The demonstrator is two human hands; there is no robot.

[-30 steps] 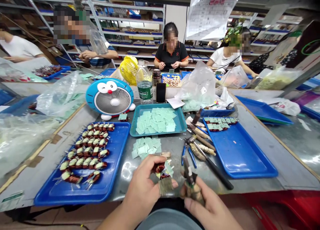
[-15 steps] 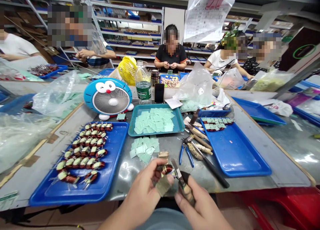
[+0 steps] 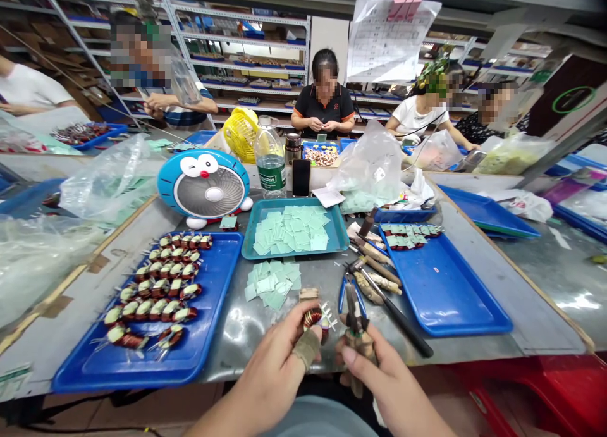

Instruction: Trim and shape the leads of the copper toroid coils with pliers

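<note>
My left hand (image 3: 277, 367) pinches a copper-wound toroid coil (image 3: 313, 319) with thin wire leads sticking out to the right, and a beige wrap covers one of its fingers. My right hand (image 3: 379, 377) grips small cutting pliers (image 3: 355, 332) with cloth-wrapped handles, their jaws pointing up just right of the coil. A small pile of pale green insulating squares (image 3: 272, 285) lies on the metal table (image 3: 237, 336) above my left hand. Blue-handled pliers (image 3: 348, 296) lie just behind the cutting pliers' jaws.
A blue tray (image 3: 218, 310) holds rows of finished coils at left, and a teal tray (image 3: 296, 231) holds green squares. Another blue tray (image 3: 455, 298) stands at right, beside several hand tools. A cartoon fan, bottle, phone, plastic bags and co-workers lie beyond.
The coil has turned in my left hand, and its leads now point right. The cutting pliers have swung upright and moved left, from the coil's lower right to just beside it.
</note>
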